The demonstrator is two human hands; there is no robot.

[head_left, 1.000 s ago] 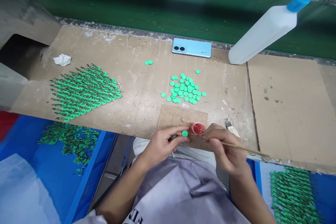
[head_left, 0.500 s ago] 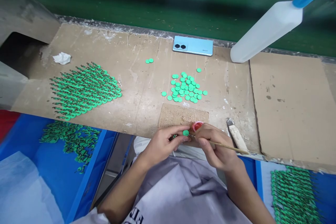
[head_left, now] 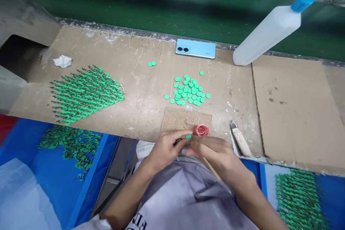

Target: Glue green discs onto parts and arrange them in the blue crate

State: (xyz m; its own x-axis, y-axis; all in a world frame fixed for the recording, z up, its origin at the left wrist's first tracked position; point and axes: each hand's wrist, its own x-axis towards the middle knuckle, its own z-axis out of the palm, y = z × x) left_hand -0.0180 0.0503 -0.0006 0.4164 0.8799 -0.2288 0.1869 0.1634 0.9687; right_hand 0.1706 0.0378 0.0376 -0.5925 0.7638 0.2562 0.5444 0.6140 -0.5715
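My left hand is closed, pinching a small green disc between thumb and fingertips near the table's front edge. My right hand is closed around a thin wooden stick, whose tip is hidden by the fingers beside the disc. Just beyond the hands stands a small open pot of red liquid, at the corner of a brown cork-like board. A loose pile of green discs lies past the board.
Left lie rows of green discs with dark pieces; more fill a blue tray. A phone and white squeeze bottle are at the back. A box cutter lies right. Crumpled paper sits far left.
My right hand has moved off the red pot, toward the disc in my left hand, and the stick now slants more steeply. The left hand keeps its pinch.
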